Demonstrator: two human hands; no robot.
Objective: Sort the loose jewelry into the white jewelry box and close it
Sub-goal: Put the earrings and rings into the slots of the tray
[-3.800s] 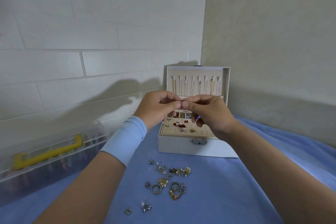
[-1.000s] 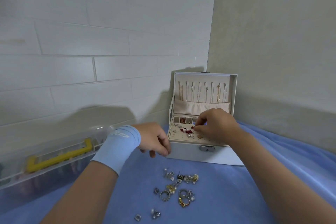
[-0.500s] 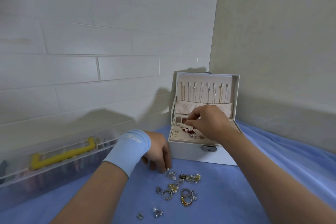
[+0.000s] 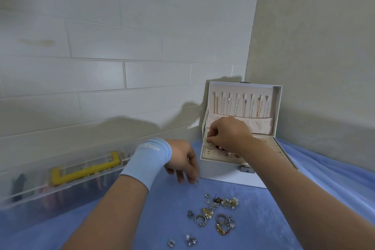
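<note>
The white jewelry box [image 4: 227, 174] stands open at the back right, with several chains hanging inside its upright lid [image 4: 242, 105]. My right hand [image 4: 231, 133] hovers over the box's perforated earring tray [image 4: 209, 151]. Its thumb and forefinger pinch something tiny at the tray's back left, too small to make out. My left hand [image 4: 182, 161], wearing a light blue wristband, hangs just left of the box's front. Its fingertips pinch a small silvery piece [image 4: 196, 181] above the cloth. Loose jewelry [image 4: 215, 213], rings and earrings, lies scattered in front of the box.
A clear plastic organiser with a yellow handle [image 4: 81, 170] lies along the left wall. A blue cloth [image 4: 142, 219] covers the surface. Two stray silvery pieces [image 4: 190, 240] sit near the front edge. Walls close in behind and to the right of the box.
My left hand has lifted off the top of the pile with a small piece at its fingertips. My right hand has shifted toward the tray's back left corner.
</note>
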